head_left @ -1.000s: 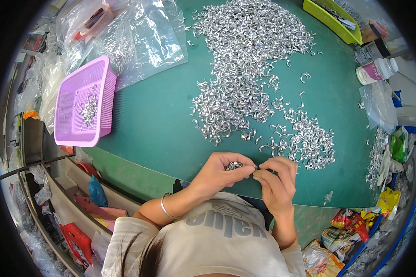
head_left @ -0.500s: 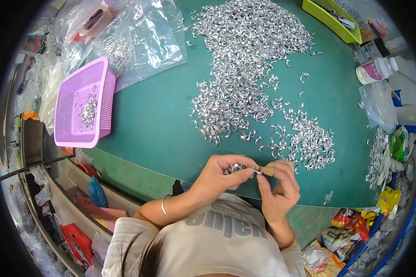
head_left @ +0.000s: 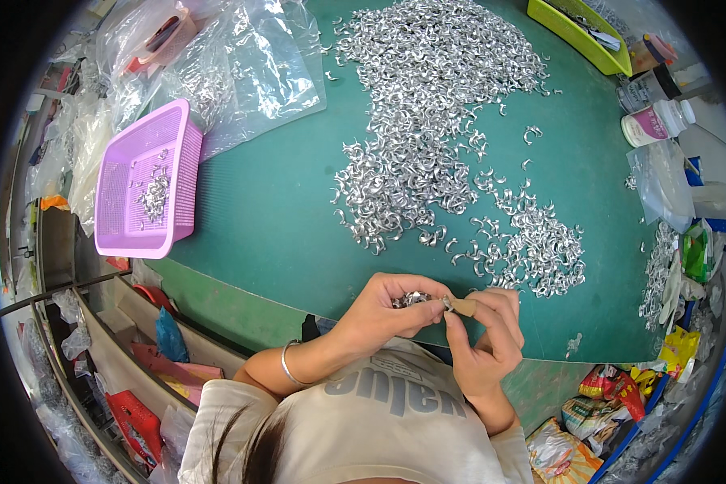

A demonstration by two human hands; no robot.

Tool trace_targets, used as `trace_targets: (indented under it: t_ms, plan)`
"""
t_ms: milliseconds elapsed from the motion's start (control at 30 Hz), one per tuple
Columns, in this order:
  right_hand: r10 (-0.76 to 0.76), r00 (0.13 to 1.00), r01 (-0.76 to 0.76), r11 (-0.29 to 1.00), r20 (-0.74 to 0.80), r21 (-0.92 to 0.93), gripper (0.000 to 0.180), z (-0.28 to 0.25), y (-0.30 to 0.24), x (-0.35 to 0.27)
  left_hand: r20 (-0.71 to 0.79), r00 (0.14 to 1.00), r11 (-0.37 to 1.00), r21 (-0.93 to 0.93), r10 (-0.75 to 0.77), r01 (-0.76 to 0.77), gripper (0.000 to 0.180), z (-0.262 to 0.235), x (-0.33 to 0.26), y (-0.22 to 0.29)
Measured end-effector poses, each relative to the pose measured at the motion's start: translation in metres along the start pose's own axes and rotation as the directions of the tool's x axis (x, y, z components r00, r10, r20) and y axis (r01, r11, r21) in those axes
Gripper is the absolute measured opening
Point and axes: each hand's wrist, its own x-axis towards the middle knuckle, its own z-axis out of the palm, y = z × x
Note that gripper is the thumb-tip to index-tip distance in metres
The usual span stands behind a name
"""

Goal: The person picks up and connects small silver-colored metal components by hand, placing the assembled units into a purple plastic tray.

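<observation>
A workshop: curved silvery metal pieces lie heaped toward the far edge of a green bench, more in a purple basket at its left edge.

The surface lay open between the purple basket and the metal pieces, which blocked the way straight ahead.

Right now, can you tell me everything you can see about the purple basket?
The purple basket is an open rectangular tub with rounded corners and a rim. It looks like plastic, with many little holes in its walls. It stands upright at the left of the green table, with some silver pieces inside. Clear plastic lies close beside it; I can't tell if they touch. Neither the left hand nor right hand touches it.
</observation>
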Motion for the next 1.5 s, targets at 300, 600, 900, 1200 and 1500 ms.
trace_targets:
  t_ms: [300,600,900,1200,1500]
  plan:
    - [0.161,0.987,-0.157,0.97,0.007,-0.185,0.021,-0.034,0.03,-0.006,0.166,0.985,0.994,-0.105,0.04,-0.023,0.011,-0.01,0.003,-0.001]
    - [0.217,0.972,-0.18,0.936,0.093,-0.302,0.018,-0.022,0.037,-0.02,0.023,1.0,1.0,0.004,0.016,-0.016,0.014,-0.008,0.007,-0.009]
    - [0.534,0.78,-0.612,0.541,0.326,0.577,0.018,-0.023,0.019,-0.013,0.116,0.926,0.782,0.504,0.36,-0.367,0.013,0.007,0.011,-0.007]
    - [0.384,0.9,-0.435,0.756,0.206,0.488,0.026,-0.02,0.011,-0.011,0.068,0.969,0.885,0.394,0.239,-0.246,0.009,0.004,0.009,-0.004]
    - [0.36,0.929,-0.362,0.837,0.084,0.41,0.022,-0.017,0.004,-0.007,0.017,0.999,0.973,0.224,0.046,-0.049,0.008,0.007,0.006,-0.001]
